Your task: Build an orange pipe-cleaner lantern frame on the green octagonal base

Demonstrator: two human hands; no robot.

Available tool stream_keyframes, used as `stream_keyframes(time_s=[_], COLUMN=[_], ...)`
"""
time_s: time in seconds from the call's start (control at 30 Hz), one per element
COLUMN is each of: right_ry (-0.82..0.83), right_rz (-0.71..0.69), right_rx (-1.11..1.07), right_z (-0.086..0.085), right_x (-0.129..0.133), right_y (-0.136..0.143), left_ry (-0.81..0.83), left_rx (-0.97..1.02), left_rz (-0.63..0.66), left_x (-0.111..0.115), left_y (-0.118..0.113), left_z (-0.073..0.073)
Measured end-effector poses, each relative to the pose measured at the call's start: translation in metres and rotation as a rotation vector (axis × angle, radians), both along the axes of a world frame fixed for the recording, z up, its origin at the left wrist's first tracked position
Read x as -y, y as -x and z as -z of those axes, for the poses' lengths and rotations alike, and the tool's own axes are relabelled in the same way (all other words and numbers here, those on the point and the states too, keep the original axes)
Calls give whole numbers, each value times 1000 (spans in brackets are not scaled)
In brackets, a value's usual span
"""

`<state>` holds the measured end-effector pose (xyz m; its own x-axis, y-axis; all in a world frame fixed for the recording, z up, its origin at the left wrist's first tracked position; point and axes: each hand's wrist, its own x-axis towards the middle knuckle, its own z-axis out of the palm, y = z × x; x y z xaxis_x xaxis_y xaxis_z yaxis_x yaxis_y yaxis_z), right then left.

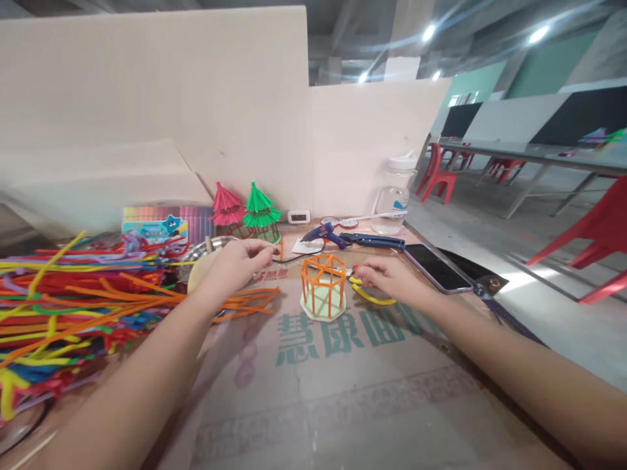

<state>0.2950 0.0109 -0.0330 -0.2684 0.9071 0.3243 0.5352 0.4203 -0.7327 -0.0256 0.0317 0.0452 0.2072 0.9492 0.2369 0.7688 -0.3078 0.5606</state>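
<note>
My left hand [247, 261] is closed in a pinch, with a short orange pipe cleaner piece [281, 249] upright at its fingertips. On the right, my right hand [382, 274] has its fingers closed at the upper handle of yellow-handled pliers [375, 297], which lie on the table with their jaws partly hidden behind the orange frame. Between my hands stands that small many-sided frame [323, 277] of orange pipe cleaner pieces, with upright posts and a spoked top. Under it is a pale green base [322, 312]. Loose orange pipe cleaners [252, 301] lie beneath my left wrist.
A heap of coloured pipe cleaners [73, 307] covers the left side. Behind stand pink [228, 205] and green [261, 209] roofed models, a small clock [298, 217], a blue glue gun [326, 234] and a clear bottle [393, 192]. A phone [437, 266] lies near the right edge.
</note>
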Motion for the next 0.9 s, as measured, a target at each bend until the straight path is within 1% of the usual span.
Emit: stream_keyframes(time_s=[0.1,0.2,0.27,0.33,0.43,0.5,0.57,0.67,0.8,0.9], right_ry=[44,74,56,6,-78,-127,-210,-318,-358,-424], right_rz=[-70,-52,-33,-32,-35,-36,-42,-48,-68,-97], right_rx=[39,37,24,14,-1,-8,-15,-11,3,5], right_z=[1,5,9,12,14,16,18,20,19,18], right_x=[10,18,22,25,29,30,30,31,34,36], right_y=[14,28,35,40,42,41,39,38,38,38], left_ry=[39,83,68,7,-83,-102,-109,-87,2,3], left_rx=[21,39,71,113,143,137,122,103,179,213], left_rz=[-16,2,34,43,16,6,12,43,63,58], left_x=[2,4,5,4,2,3,4,7,8,10], left_y=[-2,-7,-10,-12,-14,-14,-15,-17,-20,-21], left_z=[0,0,2,6,8,7,5,3,5,5])
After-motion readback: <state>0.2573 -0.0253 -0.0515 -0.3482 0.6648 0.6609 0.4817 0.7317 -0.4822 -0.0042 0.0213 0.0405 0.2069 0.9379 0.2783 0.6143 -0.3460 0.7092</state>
